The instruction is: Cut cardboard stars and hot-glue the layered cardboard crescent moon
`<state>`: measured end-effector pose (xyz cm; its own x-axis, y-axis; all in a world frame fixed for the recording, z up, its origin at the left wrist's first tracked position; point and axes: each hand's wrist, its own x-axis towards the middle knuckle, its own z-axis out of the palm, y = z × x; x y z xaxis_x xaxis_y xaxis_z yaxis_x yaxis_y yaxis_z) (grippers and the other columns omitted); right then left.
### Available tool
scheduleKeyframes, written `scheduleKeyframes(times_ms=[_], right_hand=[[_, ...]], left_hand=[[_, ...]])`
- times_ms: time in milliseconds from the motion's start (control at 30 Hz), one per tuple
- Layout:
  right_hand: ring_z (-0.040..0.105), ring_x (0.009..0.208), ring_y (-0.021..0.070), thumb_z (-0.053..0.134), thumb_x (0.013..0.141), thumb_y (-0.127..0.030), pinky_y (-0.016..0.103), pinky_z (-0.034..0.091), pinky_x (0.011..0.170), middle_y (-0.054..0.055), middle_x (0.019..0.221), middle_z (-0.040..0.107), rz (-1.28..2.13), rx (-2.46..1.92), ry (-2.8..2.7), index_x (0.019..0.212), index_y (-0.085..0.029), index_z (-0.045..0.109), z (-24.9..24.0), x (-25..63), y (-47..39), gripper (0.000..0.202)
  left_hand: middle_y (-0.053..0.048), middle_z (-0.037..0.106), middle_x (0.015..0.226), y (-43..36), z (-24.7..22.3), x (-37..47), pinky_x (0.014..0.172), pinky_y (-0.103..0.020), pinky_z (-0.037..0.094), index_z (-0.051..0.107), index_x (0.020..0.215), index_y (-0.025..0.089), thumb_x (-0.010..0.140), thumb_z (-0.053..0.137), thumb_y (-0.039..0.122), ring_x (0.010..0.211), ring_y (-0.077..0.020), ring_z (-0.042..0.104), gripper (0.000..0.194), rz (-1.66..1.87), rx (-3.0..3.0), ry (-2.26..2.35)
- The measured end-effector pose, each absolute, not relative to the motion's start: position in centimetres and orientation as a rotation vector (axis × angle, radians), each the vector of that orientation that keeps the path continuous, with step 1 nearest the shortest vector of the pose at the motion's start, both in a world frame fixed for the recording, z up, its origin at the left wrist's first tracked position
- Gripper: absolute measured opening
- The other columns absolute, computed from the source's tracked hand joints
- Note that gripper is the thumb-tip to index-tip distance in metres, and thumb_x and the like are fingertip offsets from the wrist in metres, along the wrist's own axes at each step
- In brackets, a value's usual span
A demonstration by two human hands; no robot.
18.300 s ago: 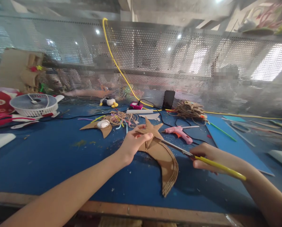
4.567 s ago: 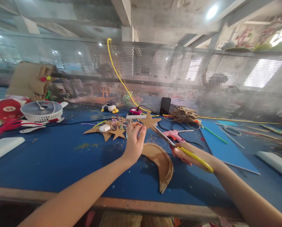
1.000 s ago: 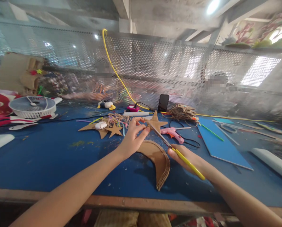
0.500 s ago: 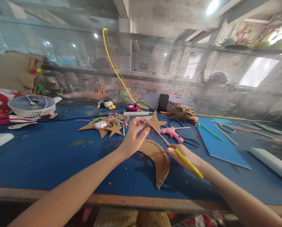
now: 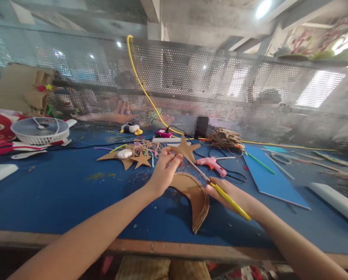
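My left hand [image 5: 166, 170] pinches a cardboard star [image 5: 187, 147] between thumb and fingers, holding it above the table. In my right hand [image 5: 228, 192] is a pair of scissors [image 5: 229, 200] with yellow handles, its blades pointing up and left to the star's lower edge. Whether the blades bite into the cardboard I cannot tell. Under both hands a cardboard crescent [image 5: 195, 194] lies on the blue table [image 5: 83, 206]. A second cardboard star [image 5: 141, 160] rests to the left, among string and scraps.
Right of the star lies a pink glue gun [image 5: 211, 164] with a black cord. A bundle of twine [image 5: 225, 138] and a blue board [image 5: 273, 175] sit farther right. A white basket [image 5: 40, 130] stands at left. Perforated metal mesh [image 5: 174, 81] rises behind the table.
The star in my left hand has turned and shifted slightly left, and the left fingers have closed more around it. The scissors have stayed nearly in place.
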<state>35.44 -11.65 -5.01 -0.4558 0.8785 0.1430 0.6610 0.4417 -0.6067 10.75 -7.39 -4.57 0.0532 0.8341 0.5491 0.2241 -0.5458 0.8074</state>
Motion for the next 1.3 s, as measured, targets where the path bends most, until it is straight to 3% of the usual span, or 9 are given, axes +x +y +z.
scheduleKeyframes(times_ms=[200, 300, 400, 533, 667, 767, 1000, 1100, 1300], right_hand=[[0.042, 0.057, 0.0137, 0.051, 0.089, -0.072, 0.029, 0.032, 0.053, -0.001, 0.062, 0.049, 0.819, -1.384, -2.053, 0.072, -0.022, 0.051, -5.1, 34.7, -11.3, 0.053], [0.038, 0.053, 0.0114, 0.061, 0.084, -0.067, 0.028, 0.031, 0.051, -0.004, 0.061, 0.046, 0.941, -1.31, -1.726, 0.076, -0.022, 0.051, -5.1, 33.9, -11.0, 0.047], [0.046, 0.058, 0.0131, 0.073, 0.076, -0.057, 0.029, 0.036, 0.055, -0.003, 0.065, 0.053, 0.946, -1.149, -1.562, 0.086, -0.021, 0.059, -5.1, 33.2, -10.8, 0.039], [0.051, 0.062, 0.015, 0.074, 0.075, -0.052, 0.029, 0.041, 0.057, -0.003, 0.068, 0.057, 0.995, -1.022, -1.434, 0.104, -0.021, 0.06, -5.3, 32.6, -10.7, 0.044], [0.046, 0.055, 0.0125, 0.075, 0.073, -0.051, 0.029, 0.039, 0.054, -0.004, 0.066, 0.054, 0.972, -1.104, -1.428, 0.087, -0.022, 0.055, -5.3, 32.5, -10.7, 0.038], [0.045, 0.054, 0.013, 0.076, 0.071, -0.048, 0.029, 0.036, 0.054, -0.005, 0.06, 0.052, 0.858, -1.172, -1.492, 0.082, -0.023, 0.054, -5.2, 32.7, -10.7, 0.035], [0.048, 0.055, 0.014, 0.077, 0.069, -0.05, 0.03, 0.04, 0.055, -0.005, 0.061, 0.053, 0.906, -1.171, -1.446, 0.086, -0.022, 0.059, -5.3, 32.4, -10.8, 0.038], [0.049, 0.055, 0.014, 0.078, 0.07, -0.047, 0.029, 0.041, 0.055, -0.005, 0.065, 0.056, 0.997, -1.099, -1.421, 0.093, -0.023, 0.059, -5.4, 32.1, -10.8, 0.039], [0.049, 0.057, 0.0131, 0.081, 0.071, -0.047, 0.028, 0.042, 0.056, -0.004, 0.073, 0.059, 1.131, -0.962, -1.332, 0.103, -0.023, 0.06, -6.1, 32.2, -10.6, 0.046]], left_hand=[[-0.003, 0.059, 0.091, -6.1, -5.3, 10.4, 0.089, -0.031, 0.041, 0.063, 0.076, 0.021, 0.096, 0.053, 0.049, 0.093, -0.0194, 0.055, 0.035, 1.835, 1.302, 1.075], [-0.005, 0.062, 0.099, -6.7, -5.3, 10.9, 0.091, -0.033, 0.042, 0.07, 0.077, 0.021, 0.092, 0.058, 0.048, 0.101, -0.0215, 0.056, 0.033, 1.708, 1.337, 1.073], [-0.008, 0.062, 0.111, -7.8, -5.5, 11.9, 0.094, -0.036, 0.043, 0.078, 0.084, 0.023, 0.089, 0.062, 0.047, 0.11, -0.0251, 0.056, 0.029, 1.459, 1.521, 1.08], [-0.01, 0.059, 0.124, -8.7, -6.6, 13.0, 0.103, -0.039, 0.042, 0.081, 0.094, 0.025, 0.087, 0.066, 0.046, 0.124, -0.0285, 0.051, 0.027, 1.266, 1.702, 1.001], [-0.009, 0.062, 0.118, -8.9, -7.1, 13.4, 0.112, -0.044, 0.035, 0.081, 0.089, 0.026, 0.084, 0.07, 0.045, 0.123, -0.0285, 0.051, 0.023, 1.199, 1.875, 0.979], [-0.01, 0.06, 0.118, -8.8, -6.7, 13.2, 0.102, -0.044, 0.044, 0.079, 0.096, 0.023, 0.08, 0.074, 0.045, 0.116, -0.0288, 0.056, 0.027, 1.186, 1.817, 1.075], [-0.009, 0.06, 0.112, -8.5, -5.8, 12.9, 0.089, -0.037, 0.047, 0.069, 0.064, 0.018, 0.074, 0.073, 0.035, 0.102, -0.0249, 0.059, 0.02, 1.164, 1.74, 1.081], [-0.009, 0.062, 0.107, -8.7, -5.8, 13.0, 0.089, -0.037, 0.045, 0.068, 0.063, 0.018, 0.076, 0.072, 0.036, 0.104, -0.0251, 0.059, 0.023, 1.149, 1.756, 1.027], [-0.01, 0.06, 0.116, -9.0, -5.7, 13.0, 0.09, -0.036, 0.045, 0.076, 0.071, 0.018, 0.072, 0.079, 0.045, 0.107, -0.0261, 0.059, 0.027, 1.128, 1.594, 0.951]])
